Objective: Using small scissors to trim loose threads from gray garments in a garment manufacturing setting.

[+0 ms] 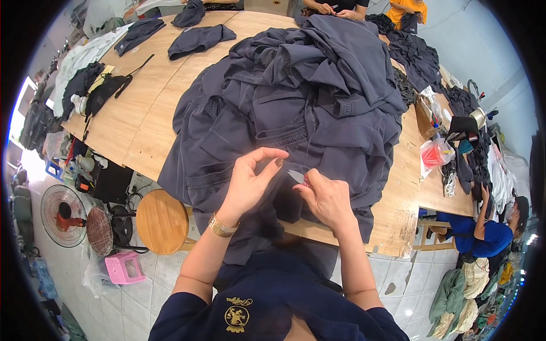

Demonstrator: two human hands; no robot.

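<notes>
A large heap of dark grey garments [352,136] with gathered elastic waistbands covers the table in front of me. My left hand [250,182] hovers over its near side, thumb and index finger curved with a small gap between them. Nothing shows between those fingertips; the other fingers are mostly hidden. To its right, my right hand [329,198] is closed round a small cutting tool, likely thread snips [296,176]. The pale pointed blade sticks out toward my left hand, while the handle is mostly covered by my fingers. Below the hands, dark cloth hangs over the table's near edge.
The wooden table [148,122] carries a black bag [105,91] at left and a red-and-clear plastic bag [437,152] at right. A round stool [162,221], fan [63,216] and pink stool [125,267] stand left. Other people work at the far side and right.
</notes>
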